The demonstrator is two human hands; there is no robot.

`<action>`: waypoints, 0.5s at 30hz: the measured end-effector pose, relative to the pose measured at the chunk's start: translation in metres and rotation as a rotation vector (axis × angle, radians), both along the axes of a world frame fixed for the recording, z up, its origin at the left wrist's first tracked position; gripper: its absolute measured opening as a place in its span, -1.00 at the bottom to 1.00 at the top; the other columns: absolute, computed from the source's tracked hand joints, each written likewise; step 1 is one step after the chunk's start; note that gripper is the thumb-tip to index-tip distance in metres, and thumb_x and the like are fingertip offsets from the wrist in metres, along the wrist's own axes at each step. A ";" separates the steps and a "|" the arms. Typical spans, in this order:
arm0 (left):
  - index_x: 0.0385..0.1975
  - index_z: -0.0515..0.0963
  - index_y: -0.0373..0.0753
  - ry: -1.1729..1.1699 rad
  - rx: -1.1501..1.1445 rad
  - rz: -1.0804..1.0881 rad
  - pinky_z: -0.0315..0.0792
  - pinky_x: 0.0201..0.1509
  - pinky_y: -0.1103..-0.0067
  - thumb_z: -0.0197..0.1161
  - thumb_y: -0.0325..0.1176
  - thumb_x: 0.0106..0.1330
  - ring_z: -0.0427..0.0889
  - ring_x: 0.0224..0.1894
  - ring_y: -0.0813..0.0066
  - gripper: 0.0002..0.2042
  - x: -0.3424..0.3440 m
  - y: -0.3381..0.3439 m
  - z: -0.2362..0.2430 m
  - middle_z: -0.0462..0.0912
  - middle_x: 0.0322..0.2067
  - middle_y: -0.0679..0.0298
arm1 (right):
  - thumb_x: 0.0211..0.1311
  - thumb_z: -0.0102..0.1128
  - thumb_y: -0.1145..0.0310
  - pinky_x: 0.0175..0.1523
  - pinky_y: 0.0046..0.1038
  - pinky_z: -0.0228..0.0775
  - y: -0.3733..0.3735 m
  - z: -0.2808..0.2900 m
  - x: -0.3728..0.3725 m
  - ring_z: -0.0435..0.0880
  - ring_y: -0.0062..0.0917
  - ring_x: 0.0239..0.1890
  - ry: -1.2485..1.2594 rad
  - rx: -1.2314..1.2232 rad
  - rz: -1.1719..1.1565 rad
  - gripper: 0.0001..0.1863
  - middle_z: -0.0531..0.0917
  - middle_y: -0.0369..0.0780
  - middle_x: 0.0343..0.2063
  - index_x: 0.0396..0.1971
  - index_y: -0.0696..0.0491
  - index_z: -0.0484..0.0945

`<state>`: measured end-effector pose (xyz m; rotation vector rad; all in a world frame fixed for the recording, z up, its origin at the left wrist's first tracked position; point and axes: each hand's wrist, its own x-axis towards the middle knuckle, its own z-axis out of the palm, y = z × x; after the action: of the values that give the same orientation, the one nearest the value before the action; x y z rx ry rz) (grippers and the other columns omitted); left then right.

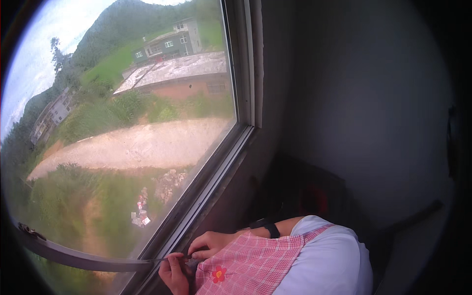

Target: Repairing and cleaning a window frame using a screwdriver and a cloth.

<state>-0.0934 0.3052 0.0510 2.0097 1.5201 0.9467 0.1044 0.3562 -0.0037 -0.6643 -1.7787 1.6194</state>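
Note:
Low in the picture, beside the window sill, my two hands meet close together. My left hand is pinched, with its fingertips up by the window track. Just right of it, my right hand is also closed, thumb and forefinger together. Something small, dark and thin shows between the fingertips, too small to name. A black band circles my right wrist. A pink checked apron with a red flower on it lies against my forearm and hides part of both hands.
The window pane fills the left side, and a grey frame bar crosses its lower part. A pale wall stands to the right. Below it, a dark box-like shape with a dim red patch sits in shadow.

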 end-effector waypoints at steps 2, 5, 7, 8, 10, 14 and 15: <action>-0.39 0.49 -0.33 -0.695 -0.319 0.230 0.27 -0.66 0.70 0.06 -0.26 0.46 0.39 -0.74 0.60 -0.74 -0.024 -0.008 -0.004 0.47 -0.64 0.27 | 0.27 0.22 0.19 -0.16 -0.42 0.46 -0.004 0.016 -0.005 0.64 -0.40 -0.29 -0.049 0.196 -0.234 -0.71 0.65 -0.14 -0.35 -0.25 0.12 0.64; -0.46 0.40 -0.26 -0.741 -0.248 0.376 0.25 -0.62 0.69 -0.04 -0.13 0.51 0.34 -0.72 0.62 -0.65 -0.065 -0.014 0.025 0.37 -0.68 0.33 | 0.24 0.26 0.26 -0.30 -0.48 0.45 0.040 0.035 0.015 0.64 -0.51 -0.40 -0.083 0.342 -0.786 -0.77 0.66 -0.19 -0.42 -0.31 0.13 0.65; -0.46 0.37 -0.23 -0.676 -0.240 0.445 0.26 -0.57 0.67 -0.07 -0.10 0.51 0.31 -0.69 0.61 -0.64 -0.088 -0.031 0.044 0.31 -0.68 0.34 | 0.25 0.26 0.25 -0.37 -0.57 0.45 0.078 0.037 0.049 0.62 -0.68 -0.51 0.056 0.062 -1.054 -0.76 0.67 -0.27 -0.53 -0.33 0.15 0.65; -0.46 0.37 -0.23 -0.662 -0.175 0.494 0.27 -0.56 0.66 -0.07 -0.11 0.51 0.32 -0.68 0.60 -0.65 -0.104 -0.041 0.048 0.31 -0.66 0.33 | 0.25 0.25 0.25 -0.40 -0.58 0.43 0.095 0.032 0.075 0.59 -0.70 -0.57 -0.009 0.208 -1.245 -0.76 0.65 -0.31 -0.62 -0.33 0.15 0.65; -0.41 0.41 -0.27 -0.614 -0.093 0.559 0.30 -0.51 0.63 -0.08 -0.12 0.49 0.32 -0.65 0.56 -0.66 -0.138 -0.070 0.042 0.34 -0.62 0.30 | 0.23 0.24 0.23 -0.37 -0.52 0.45 0.117 0.026 0.134 0.65 -0.60 -0.53 -0.111 0.253 -1.424 -0.74 0.68 -0.23 -0.59 -0.35 0.14 0.66; -0.44 0.51 -0.34 -0.349 0.031 0.714 0.37 -0.46 0.40 -0.03 -0.18 0.39 0.52 -0.50 0.28 -0.66 -0.148 -0.101 0.061 0.49 -0.63 0.16 | 0.15 0.25 0.22 -0.18 -0.35 0.52 0.140 0.008 0.214 0.71 -0.27 -0.32 -0.370 0.370 -1.642 -0.78 0.72 -0.13 -0.41 -0.32 0.03 0.71; -0.44 0.51 -0.34 -0.340 0.023 0.714 0.37 -0.46 0.40 -0.03 -0.18 0.39 0.52 -0.50 0.28 -0.66 -0.155 -0.105 0.064 0.49 -0.63 0.16 | 0.15 0.24 0.23 -0.14 -0.32 0.53 0.142 0.004 0.224 0.70 -0.23 -0.29 -0.424 0.421 -1.653 -0.78 0.71 -0.12 -0.38 -0.31 0.02 0.71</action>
<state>-0.2481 0.2002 0.1150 1.2097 2.0469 1.4795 0.3279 0.4981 0.0006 -1.6586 -0.9883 -0.0206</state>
